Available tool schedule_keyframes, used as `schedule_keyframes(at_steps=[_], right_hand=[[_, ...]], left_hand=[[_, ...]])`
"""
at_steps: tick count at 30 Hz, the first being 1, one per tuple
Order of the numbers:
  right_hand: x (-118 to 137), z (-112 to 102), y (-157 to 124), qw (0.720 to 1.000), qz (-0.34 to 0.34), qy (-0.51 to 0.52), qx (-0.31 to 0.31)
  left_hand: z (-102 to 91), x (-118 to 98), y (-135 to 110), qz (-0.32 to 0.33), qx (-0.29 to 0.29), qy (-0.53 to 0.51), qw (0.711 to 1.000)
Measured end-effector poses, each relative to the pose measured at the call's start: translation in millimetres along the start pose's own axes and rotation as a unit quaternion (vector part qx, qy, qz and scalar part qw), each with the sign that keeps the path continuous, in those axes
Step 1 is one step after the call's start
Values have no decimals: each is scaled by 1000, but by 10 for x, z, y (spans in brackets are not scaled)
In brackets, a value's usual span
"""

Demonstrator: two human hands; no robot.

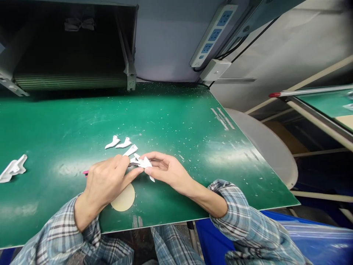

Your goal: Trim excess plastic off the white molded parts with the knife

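Note:
My left hand (107,180) and my right hand (165,169) meet over the green table (176,125), both in plaid sleeves. Together they pinch a small white plastic part (143,163) between fingertips. A pink tool tip (85,172) pokes out from under the left hand, which appears closed round it. Two white curved parts (119,142) and a third flat white piece (130,149) lie just beyond the hands. A pale round disc (124,198) lies on the table under my left wrist.
More white parts (13,168) sit at the table's left edge. A power strip (213,35) hangs on the back wall. A round white stool top (264,143) stands off the right edge. Small white flecks litter the surface.

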State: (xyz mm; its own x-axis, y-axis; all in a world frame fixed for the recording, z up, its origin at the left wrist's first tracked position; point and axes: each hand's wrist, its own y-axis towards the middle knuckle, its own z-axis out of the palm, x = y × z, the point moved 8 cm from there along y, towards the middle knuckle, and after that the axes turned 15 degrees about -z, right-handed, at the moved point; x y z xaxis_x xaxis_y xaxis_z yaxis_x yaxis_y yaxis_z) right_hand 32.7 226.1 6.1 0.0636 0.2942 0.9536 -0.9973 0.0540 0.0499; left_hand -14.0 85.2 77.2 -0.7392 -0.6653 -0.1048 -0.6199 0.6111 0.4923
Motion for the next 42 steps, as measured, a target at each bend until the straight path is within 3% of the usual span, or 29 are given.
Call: schedule_keyframes(at_steps=[16,30,35,39,42], right_hand=[[44,21,-10,999,-26,-16,-9],[56,21,-35,999,-37,-24,-11],[0,-34,5,999,-25,13,-23],[-10,-24,54,991,-12,128,-43],[10,8,70,979,1,194,-59]], left_hand=[[35,-10,4,-9,20,9,1000],[-4,-46,-19,28,-13,26,999],[6,47,-26,-15,15,-96,995],[60,118,-10,-66,69,-236,967],[112,93,-23,-59,92,-260,959]])
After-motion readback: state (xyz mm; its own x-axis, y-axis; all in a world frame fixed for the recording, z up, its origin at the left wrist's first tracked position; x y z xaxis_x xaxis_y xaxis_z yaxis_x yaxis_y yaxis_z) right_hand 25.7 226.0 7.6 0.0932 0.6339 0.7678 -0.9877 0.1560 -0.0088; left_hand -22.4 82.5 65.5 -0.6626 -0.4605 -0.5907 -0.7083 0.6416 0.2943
